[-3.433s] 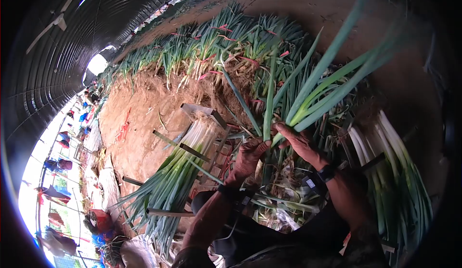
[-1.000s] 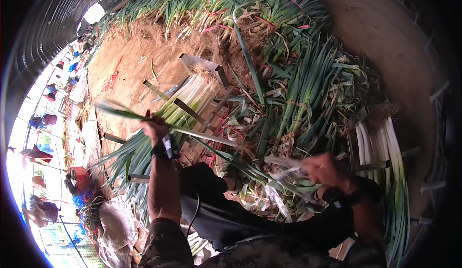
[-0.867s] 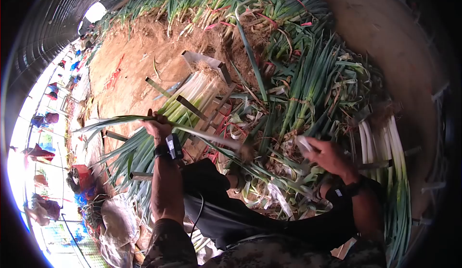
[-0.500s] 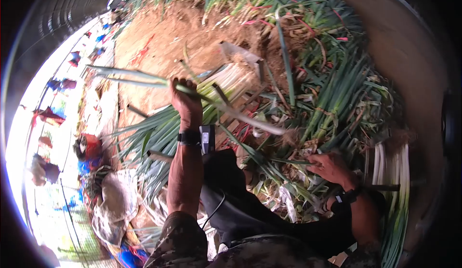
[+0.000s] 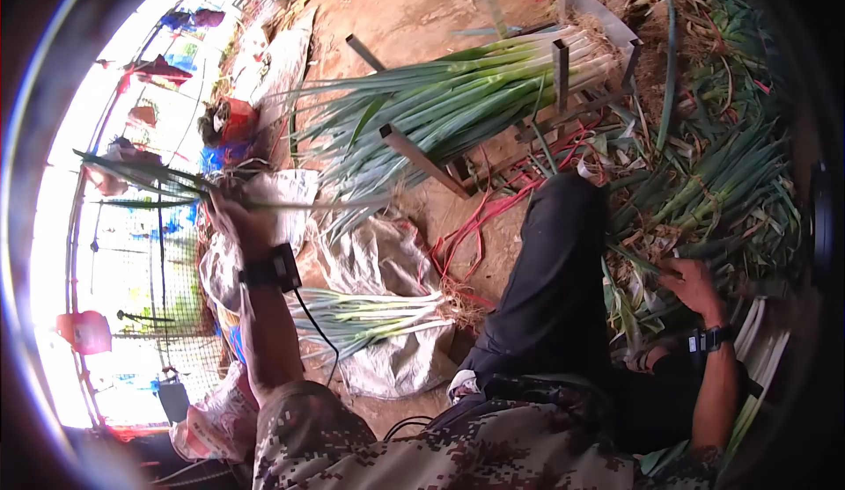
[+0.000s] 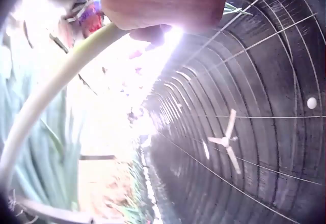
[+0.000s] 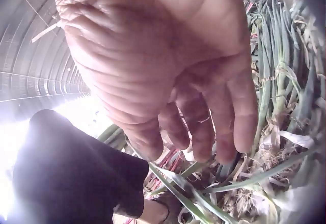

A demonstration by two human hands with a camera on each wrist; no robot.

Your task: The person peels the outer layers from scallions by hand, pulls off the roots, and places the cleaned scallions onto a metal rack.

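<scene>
My left hand [image 5: 242,222] grips a single green onion [image 5: 326,203] by the middle in the head view. Its leaves trail to the left, and its white end points right, blurred. In the left wrist view the pale stalk [image 6: 46,89] curves down from under the hand [image 6: 165,5]. Below it, a small pile of green onions [image 5: 378,314] lies on a white sack. My right hand [image 5: 691,286] hangs over leafy scraps at the right. In the right wrist view its fingers [image 7: 204,122] are loosely bent, holding nothing.
A metal rack [image 5: 422,160] cradles a large bundle of green onions [image 5: 475,94]. Red twine [image 5: 480,217] lies beside it. More white stalks [image 5: 753,340] stand at the far right. My bent knee [image 5: 563,226] is between the hands; netting [image 5: 176,314] runs along the left.
Both hands were at the green onion first; the left then carried it over the rack and further left. My right hand has let go of some pale scraps. The head view has swung left.
</scene>
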